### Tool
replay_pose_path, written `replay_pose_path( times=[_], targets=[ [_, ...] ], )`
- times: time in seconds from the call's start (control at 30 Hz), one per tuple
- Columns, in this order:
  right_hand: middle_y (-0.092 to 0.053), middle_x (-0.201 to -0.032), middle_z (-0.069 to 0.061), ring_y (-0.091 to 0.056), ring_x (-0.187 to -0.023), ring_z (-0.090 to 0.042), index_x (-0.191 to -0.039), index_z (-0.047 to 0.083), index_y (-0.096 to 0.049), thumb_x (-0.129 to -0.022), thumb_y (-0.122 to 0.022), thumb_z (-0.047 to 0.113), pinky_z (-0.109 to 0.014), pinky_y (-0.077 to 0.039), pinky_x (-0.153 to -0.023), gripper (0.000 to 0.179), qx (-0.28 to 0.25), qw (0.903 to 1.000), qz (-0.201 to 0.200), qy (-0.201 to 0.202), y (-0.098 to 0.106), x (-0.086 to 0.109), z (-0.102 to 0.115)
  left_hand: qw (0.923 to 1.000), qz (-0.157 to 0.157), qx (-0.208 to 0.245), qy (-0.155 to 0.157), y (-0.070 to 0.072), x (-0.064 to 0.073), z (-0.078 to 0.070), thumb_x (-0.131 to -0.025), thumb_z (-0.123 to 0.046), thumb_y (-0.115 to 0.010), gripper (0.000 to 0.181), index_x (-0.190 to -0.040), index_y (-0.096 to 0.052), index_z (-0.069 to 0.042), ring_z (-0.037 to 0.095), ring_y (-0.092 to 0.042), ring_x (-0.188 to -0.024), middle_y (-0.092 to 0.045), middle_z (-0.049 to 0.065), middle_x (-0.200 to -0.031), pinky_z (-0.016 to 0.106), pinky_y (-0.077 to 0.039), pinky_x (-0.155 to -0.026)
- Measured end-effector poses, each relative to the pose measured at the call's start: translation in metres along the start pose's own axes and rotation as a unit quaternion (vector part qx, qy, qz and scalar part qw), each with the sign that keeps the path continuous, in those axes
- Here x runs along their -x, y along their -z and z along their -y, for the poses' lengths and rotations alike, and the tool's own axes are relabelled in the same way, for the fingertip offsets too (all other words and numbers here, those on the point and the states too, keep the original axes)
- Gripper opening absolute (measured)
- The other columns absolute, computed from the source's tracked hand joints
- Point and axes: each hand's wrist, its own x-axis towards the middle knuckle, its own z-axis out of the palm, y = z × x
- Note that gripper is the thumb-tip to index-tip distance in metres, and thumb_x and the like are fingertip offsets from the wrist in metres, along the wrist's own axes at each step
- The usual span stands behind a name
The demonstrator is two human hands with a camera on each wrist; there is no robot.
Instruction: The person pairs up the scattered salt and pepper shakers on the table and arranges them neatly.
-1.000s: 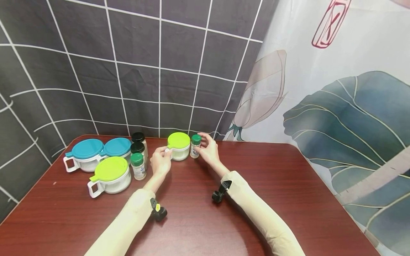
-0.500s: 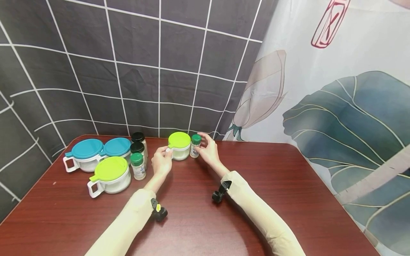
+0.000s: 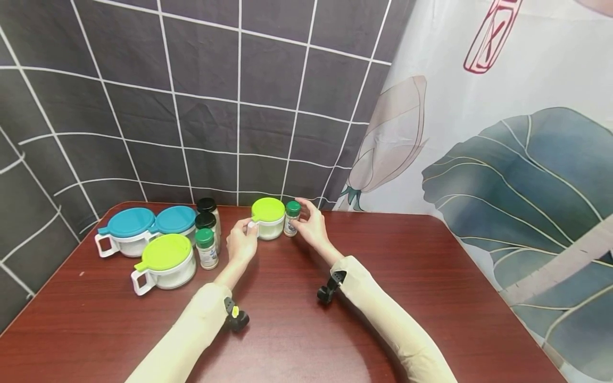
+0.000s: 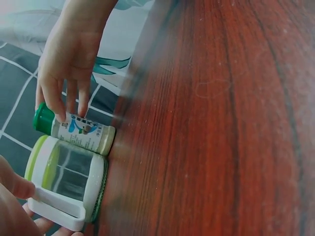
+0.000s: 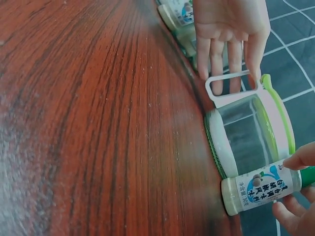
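Note:
A clear seasoning jar [image 3: 270, 230] with a lime-green lid and white handle stands at the back of the table. My left hand [image 3: 241, 243] pinches its handle; the right wrist view shows the thumb on the handle's upper end and the fingers behind it. Touching or almost touching the jar's right side is a small white pepper bottle [image 5: 266, 187] with a green cap. My right hand [image 3: 311, 226] holds this bottle between thumb and fingers. Both containers stand upright on the table. The left fingertips are partly hidden behind the handle in the left wrist view.
On the left stand two blue-lidded jars [image 3: 130, 223], another lime-lidded jar [image 3: 166, 252], two black-capped bottles [image 3: 206, 221] and a green-capped bottle [image 3: 208, 256]. A dark grid-patterned cloth [image 3: 268, 133] hangs behind the red-brown table [image 3: 306, 330]; a floral cloth [image 3: 503, 175] hangs right.
My left hand and the lime-lidded jar have shifted very slightly to the right, towards the bottle. My right hand and the bottle have stayed where they were.

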Motion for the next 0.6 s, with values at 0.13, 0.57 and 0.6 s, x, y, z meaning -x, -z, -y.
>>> replay_pose_path(
  times=[0.13,0.57,0.6],
  targets=[
    [-0.065,-0.118,-0.021,-0.064,-0.11,-0.033,-0.129,-0.001,-0.055,-0.075,-0.069,-0.01,-0.044,-0.053,-0.091,0.056,0.022,0.9997,-0.004,0.004,0.0,0.002,0.004,0.9999,0.004,-0.004,-0.011,0.002,0.002,-0.001,-0.095,-0.018,-0.053,0.036,-0.129,-0.057,-0.006,0.037,-0.053,-0.123,-0.062,0.019,-0.127,0.052,-0.036,-0.105],
    [-0.058,-0.116,-0.02,-0.062,-0.099,-0.034,-0.123,0.0,-0.059,-0.07,-0.073,-0.007,-0.044,-0.054,-0.084,0.054,0.086,0.9929,-0.05,0.066,-0.001,0.009,0.009,0.9993,0.019,-0.002,-0.031,0.012,0.007,-0.001,-0.096,-0.017,-0.052,0.04,-0.132,-0.054,-0.003,0.033,-0.059,-0.119,-0.06,0.018,-0.131,0.047,-0.041,-0.105],
    [-0.058,-0.117,-0.02,-0.062,-0.1,-0.035,-0.122,0.0,-0.059,-0.07,-0.073,-0.007,-0.044,-0.053,-0.085,0.054,0.086,0.9926,-0.051,0.068,-0.001,0.009,0.009,0.9993,0.022,-0.002,-0.03,0.013,0.007,-0.002,-0.096,-0.018,-0.052,0.04,-0.133,-0.054,-0.003,0.033,-0.059,-0.12,-0.058,0.019,-0.133,0.046,-0.041,-0.105]
  ],
)
